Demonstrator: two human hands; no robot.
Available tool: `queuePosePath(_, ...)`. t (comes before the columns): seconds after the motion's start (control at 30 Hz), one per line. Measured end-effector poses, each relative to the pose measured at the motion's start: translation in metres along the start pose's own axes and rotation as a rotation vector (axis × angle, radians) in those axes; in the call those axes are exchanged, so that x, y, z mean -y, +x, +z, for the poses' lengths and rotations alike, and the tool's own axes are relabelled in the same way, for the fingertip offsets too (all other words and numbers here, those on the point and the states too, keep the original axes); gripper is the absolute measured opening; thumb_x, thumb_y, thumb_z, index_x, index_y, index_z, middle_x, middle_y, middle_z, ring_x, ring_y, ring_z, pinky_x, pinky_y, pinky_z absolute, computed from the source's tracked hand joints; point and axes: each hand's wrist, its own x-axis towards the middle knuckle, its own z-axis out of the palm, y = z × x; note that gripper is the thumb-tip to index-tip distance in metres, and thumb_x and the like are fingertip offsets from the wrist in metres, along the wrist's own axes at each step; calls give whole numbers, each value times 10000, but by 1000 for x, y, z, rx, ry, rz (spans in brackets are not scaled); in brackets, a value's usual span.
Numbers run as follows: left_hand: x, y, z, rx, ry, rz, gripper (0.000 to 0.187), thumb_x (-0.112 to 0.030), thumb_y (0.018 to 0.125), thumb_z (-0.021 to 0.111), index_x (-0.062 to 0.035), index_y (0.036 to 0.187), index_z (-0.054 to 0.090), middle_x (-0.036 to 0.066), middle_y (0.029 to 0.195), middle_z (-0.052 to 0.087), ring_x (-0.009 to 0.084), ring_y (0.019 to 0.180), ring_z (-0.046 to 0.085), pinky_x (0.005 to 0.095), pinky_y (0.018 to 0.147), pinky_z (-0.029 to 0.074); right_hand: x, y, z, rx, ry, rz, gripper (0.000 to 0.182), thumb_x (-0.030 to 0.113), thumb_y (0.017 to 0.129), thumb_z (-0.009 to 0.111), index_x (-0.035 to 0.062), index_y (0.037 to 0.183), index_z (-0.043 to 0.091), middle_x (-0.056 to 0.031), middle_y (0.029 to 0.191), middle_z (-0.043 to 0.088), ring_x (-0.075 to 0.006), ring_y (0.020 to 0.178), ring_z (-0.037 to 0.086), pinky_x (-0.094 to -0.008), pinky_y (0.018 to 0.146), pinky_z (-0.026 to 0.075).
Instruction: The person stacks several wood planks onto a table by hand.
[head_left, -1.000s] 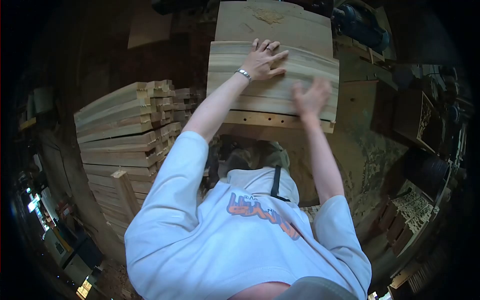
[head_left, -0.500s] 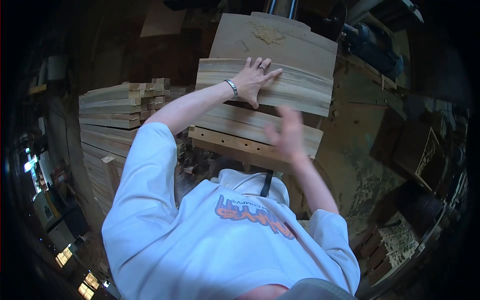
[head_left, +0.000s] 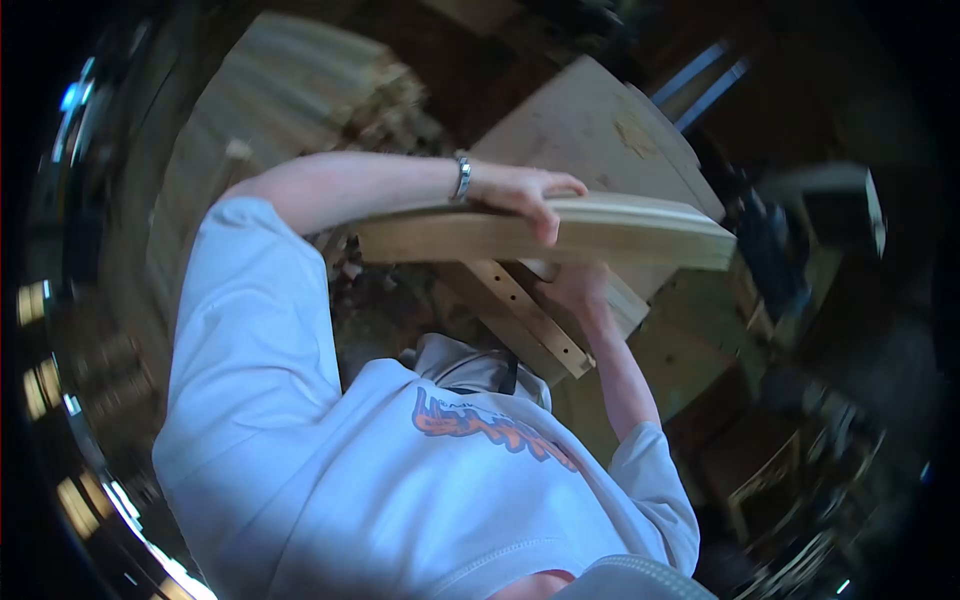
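A long pale wooden panel (head_left: 640,245) is raised and tilted, its long side towards me. My left hand (head_left: 525,195), with a metal bracelet at the wrist, is closed over its upper edge, fingers bent down the near face. Below the panel, my right hand (head_left: 582,288) grips its underside, with the fingers partly hidden behind it. Beneath lies another pale board (head_left: 625,305), beside a wooden rail (head_left: 530,320) with a row of dark holes. The flat work surface (head_left: 570,110) extends behind, with a small heap of sawdust on it.
Stacked timber (head_left: 270,90) stands at the upper left, with blurred cut ends. To the right of the work surface is a dark motor (head_left: 775,255). Two metal rails (head_left: 700,85) run off behind the surface. An open box (head_left: 765,470) is at the lower right.
The panel that lay flat under my left hand is now lifted and tilted. My right hand has come onto its underside. The whole view has swung, so the work surface appears rotated.
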Motion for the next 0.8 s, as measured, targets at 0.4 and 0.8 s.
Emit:
queuePosePath(0.4,99,-309,385,-1482,-329,387,1205,-465,496,825,-71,1487,263,173,1380,365,317,1293,380,424,1098,284,26,32,-28,225,711,-200,513,338,807,635,13,1201,591,-146,1144,617,-284,1016,586,-431,902,470)
queuePosePath(0.8,165,-339,662,-2585,-696,372,1154,-384,485,831,-170,1475,277,139,1306,365,306,1250,379,384,1079,291,374,-68,231,1567,1108,-208,281,323,724,593,65,819,533,-116,1010,603,-255,950,570,-435,887,459)
